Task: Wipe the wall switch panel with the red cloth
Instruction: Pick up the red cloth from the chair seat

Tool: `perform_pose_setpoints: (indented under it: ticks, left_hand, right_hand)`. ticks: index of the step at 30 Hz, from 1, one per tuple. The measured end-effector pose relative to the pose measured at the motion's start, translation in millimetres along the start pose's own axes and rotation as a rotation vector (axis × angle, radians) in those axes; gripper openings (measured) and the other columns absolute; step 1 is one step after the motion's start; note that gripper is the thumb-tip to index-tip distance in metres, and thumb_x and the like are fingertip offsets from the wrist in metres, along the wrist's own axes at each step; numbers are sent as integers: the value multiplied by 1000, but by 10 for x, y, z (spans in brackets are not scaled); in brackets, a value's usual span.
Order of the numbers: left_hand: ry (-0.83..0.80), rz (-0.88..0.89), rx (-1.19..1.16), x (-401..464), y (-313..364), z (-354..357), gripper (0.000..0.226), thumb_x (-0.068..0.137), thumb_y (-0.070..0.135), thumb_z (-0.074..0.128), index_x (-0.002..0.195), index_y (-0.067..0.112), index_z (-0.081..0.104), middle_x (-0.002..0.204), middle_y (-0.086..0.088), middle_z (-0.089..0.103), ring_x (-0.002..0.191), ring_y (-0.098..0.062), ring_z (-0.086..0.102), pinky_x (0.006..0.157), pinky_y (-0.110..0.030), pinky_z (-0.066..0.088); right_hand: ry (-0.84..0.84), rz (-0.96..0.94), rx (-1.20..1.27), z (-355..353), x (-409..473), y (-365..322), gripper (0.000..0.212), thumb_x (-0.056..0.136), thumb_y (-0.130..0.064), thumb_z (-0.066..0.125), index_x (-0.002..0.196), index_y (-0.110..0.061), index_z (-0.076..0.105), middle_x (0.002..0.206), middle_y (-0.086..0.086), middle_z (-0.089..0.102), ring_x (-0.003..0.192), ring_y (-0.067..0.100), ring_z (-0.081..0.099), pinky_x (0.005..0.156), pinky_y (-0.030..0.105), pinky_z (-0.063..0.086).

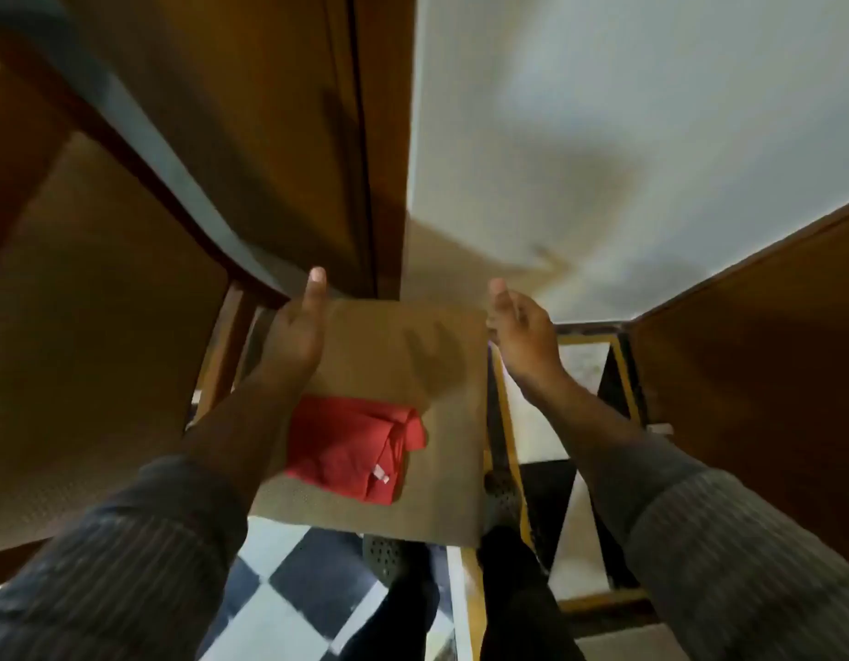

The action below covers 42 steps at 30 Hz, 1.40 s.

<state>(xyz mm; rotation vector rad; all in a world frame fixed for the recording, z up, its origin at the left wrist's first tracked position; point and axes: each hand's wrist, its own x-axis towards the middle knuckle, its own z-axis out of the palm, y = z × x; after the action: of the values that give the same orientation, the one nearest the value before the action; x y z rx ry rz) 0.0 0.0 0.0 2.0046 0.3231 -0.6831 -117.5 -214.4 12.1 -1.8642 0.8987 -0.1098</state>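
A person stands over a small square brown-topped stool (403, 355), both bare hands raised above it and holding nothing. The folded red cloth (353, 448), a small white tag showing on its near fold, lies on the stool's near-left part, untouched by either hand. The left hand (300, 333) hangs above the stool's left edge, thumb pointing up and palm turned inward, its forearm crossing in front of the cloth's left side. The right hand (522, 333) hovers at the stool's far right corner, fingers loosely curled with nothing between them. The two hands are well apart, the stool's bare top showing between them. Grey ribbed sleeves (746, 555) are pushed back on both forearms.

Beyond the stool rises a pale white wall (627, 112), with a brown wooden door (269, 112) to its left and a dark wooden panel (756, 336) at the right. A large brown-topped table (79, 336) fills the left side, one wooden leg (227, 341) just beside the stool. Below, a black-and-white checkered floor (293, 584) shows, along with the person's dark perforated shoes (386, 558), partly under the stool's near edge. No switch panel can be made out in the blurred view.
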Motion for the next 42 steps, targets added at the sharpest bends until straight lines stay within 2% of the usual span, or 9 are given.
perform_pose_setpoints:
  ticks: [4,9,17,22,24,28,34,38,42]
  left_hand:
    - [-42,-90,192,255,-899,31,46,103,41,58,127,2,64,130,-26,65,122,-42,60,106,-50,50]
    - [51,-418,367,421,-1784,-20,70,92,47,71,137,-3,50,133,-28,60,122,-44,60,102,-52,53]
    - [120,-671,-283,456,-2354,237,49,93,17,74,131,-1,51,114,-18,58,96,-34,61,89,-53,61]
    - [115,-656,-355,436,-2414,264,23,91,16,76,95,1,60,99,-17,67,76,-31,69,62,-39,61]
    - [119,-577,-312,424,-2353,250,29,92,18,74,111,-1,64,109,-18,69,89,-35,70,60,-34,59]
    - [139,-352,-364,598,-1961,219,44,92,21,75,130,6,60,126,-15,69,109,-32,68,93,-47,60]
    - [-192,-292,-94,901,-1766,361,36,95,22,72,123,-1,67,120,-22,73,111,-37,70,104,-54,55]
    - [-157,-261,-75,921,-1766,593,38,94,26,73,124,3,69,120,-18,74,111,-35,70,103,-50,56]
    - [-79,-230,-93,886,-1692,820,37,96,22,68,130,7,65,126,-16,71,116,-33,67,105,-45,54]
  right_hand:
    - [-166,122,-44,679,-2,577,56,81,-77,51,87,-23,63,85,-4,66,87,13,66,78,28,49]
    - [-412,6,-309,1428,-78,1109,51,87,-45,71,126,-12,63,114,2,69,101,16,62,88,25,43]
    - [-665,-338,-767,2283,116,1286,39,87,-39,68,121,-21,62,120,6,61,117,29,52,99,43,46]
    - [-753,-428,-852,2360,285,1282,19,85,-32,70,95,-17,64,105,7,61,106,29,55,91,41,49]
    - [-764,-447,-785,2363,311,1266,12,85,-23,67,82,-15,60,93,7,59,92,25,55,83,37,48]
    - [-567,-192,-451,2136,409,1266,24,86,-15,69,73,-24,51,72,-9,54,64,6,48,62,23,34]
    - [-375,178,-213,1673,455,1534,11,89,-26,70,84,-17,65,88,11,74,83,30,70,85,47,57]
    - [-324,250,-94,1751,464,1616,33,85,-36,76,84,-4,69,80,15,74,68,23,68,69,37,58]
    - [-329,201,-104,1917,402,1583,12,87,-21,73,78,-17,64,75,0,67,70,18,63,71,34,51]
